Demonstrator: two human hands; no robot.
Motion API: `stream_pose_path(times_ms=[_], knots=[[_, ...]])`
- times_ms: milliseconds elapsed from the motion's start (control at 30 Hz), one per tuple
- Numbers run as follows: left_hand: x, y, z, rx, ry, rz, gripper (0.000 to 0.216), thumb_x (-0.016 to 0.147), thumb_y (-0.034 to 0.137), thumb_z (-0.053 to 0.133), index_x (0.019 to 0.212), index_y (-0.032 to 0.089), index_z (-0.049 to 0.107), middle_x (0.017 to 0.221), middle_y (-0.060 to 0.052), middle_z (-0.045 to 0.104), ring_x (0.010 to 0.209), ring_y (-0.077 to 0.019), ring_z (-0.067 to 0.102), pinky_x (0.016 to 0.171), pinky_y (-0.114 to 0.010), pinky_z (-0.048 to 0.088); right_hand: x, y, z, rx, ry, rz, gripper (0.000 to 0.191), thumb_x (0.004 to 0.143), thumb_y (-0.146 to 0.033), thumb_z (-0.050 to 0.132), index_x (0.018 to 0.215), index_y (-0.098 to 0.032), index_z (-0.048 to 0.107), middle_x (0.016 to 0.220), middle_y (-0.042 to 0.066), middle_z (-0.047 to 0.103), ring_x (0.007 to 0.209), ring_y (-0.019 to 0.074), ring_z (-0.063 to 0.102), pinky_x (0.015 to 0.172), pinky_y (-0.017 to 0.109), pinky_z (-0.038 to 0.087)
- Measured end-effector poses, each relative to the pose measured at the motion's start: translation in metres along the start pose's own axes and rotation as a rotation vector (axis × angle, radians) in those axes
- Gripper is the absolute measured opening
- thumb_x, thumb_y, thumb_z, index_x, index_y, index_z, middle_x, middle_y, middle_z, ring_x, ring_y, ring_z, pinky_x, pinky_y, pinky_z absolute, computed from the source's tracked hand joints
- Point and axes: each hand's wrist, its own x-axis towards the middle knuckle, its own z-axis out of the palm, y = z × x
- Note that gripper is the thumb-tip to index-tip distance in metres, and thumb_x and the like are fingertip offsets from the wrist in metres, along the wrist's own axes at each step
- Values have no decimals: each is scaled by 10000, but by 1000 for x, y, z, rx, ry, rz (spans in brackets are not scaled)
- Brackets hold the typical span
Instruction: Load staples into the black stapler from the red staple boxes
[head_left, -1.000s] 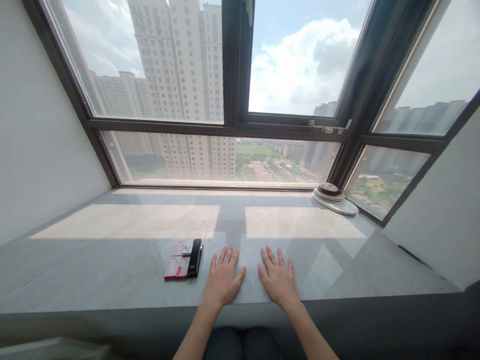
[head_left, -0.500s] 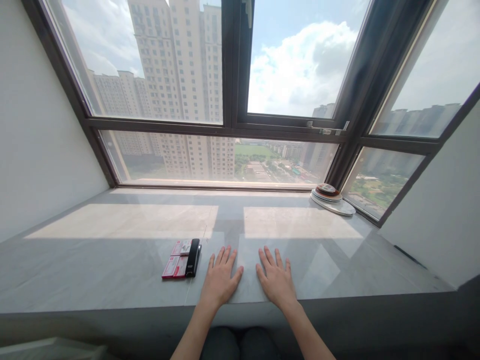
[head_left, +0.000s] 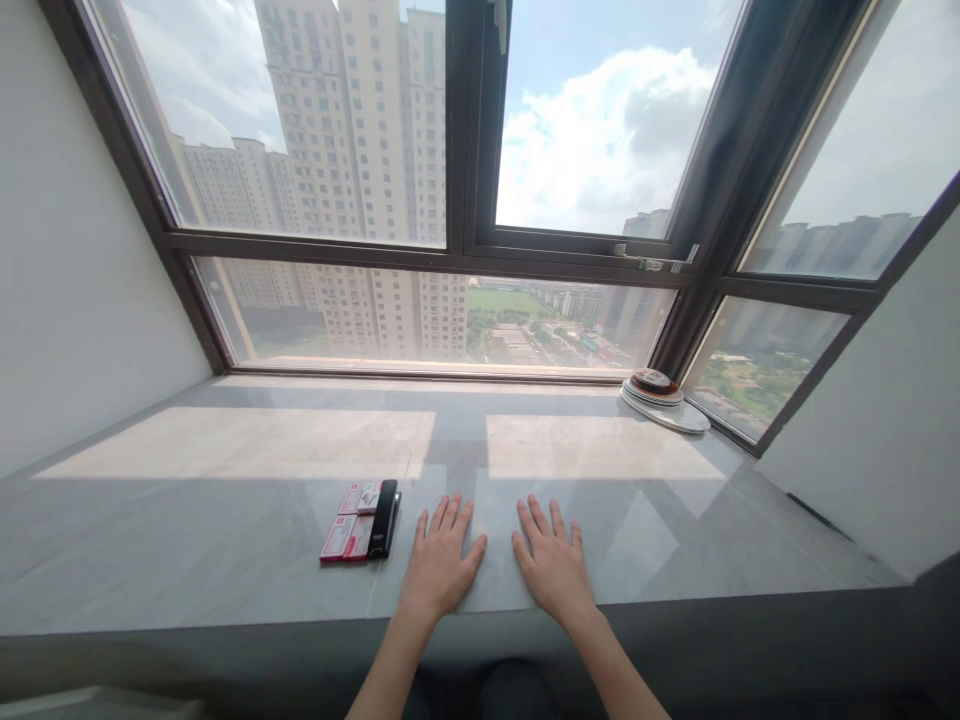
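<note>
Left hand point(head_left: 439, 565) and right hand point(head_left: 553, 563) flat, empty, fingers apart on sill point(head_left: 225, 540); forearms cut off below.

Red-white boxes point(head_left: 349, 523) — black stapler point(head_left: 383, 518) — grey marbled sill point(head_left: 225, 540).

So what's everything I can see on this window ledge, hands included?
ledge: one, grey stone, running below the window, part sunlit.
window: one, dark frame, several panes, behind the ledge; tower blocks and clouds outside.
small boxes: at least two, red and white, flat on the ledge, left of the hands.
stapler: one, black, lying against the boxes' right side.
stack of plates: one stack, white with a reddish top, far right corner.
left hand: flat on the ledge, fingers spread, holding nothing.
right hand: flat on the ledge beside it, holding nothing.
</note>
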Motion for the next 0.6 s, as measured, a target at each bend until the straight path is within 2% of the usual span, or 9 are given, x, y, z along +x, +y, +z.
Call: stream_pose_path(times_ms=[333,433,533,600], knots=[[0,-1,1,11,-6,0,585,1007,517,344,1551,304,359,1652,-40,269,1535,-256,202,1235,-519,157,-1,3,2,33,22,-9,573,1020,-487,306,1584,-388,280,1665,-67,201,1545,299,68,1206,565,20],[0,1,2,25,0,5,585,1009,511,335,1554,298,356,1653,-42,266,1535,-265,198,1237,-526,142,3,4,0,86,30,8,553,1008,-465,343,1554,-379,352,1647,-48,271,1535,309,105,1202,581,44],[-1,4,3,40,4,7,585,1011,498,332,1558,290,352,1656,-46,257,1535,-279,193,1236,-540,131,14,-8,-4,168,6,87,507,966,-457,442,1440,-295,521,1551,69,438,1467,353,267,1179,618,114],[-4,6,3,45,-3,10,587,1011,486,339,1561,281,349,1654,-49,260,1535,-289,191,1234,-552,138,23,-29,-7,258,9,91,472,945,-462,488,1352,-244,589,1423,133,546,1360,358,413,1158,610,189]])
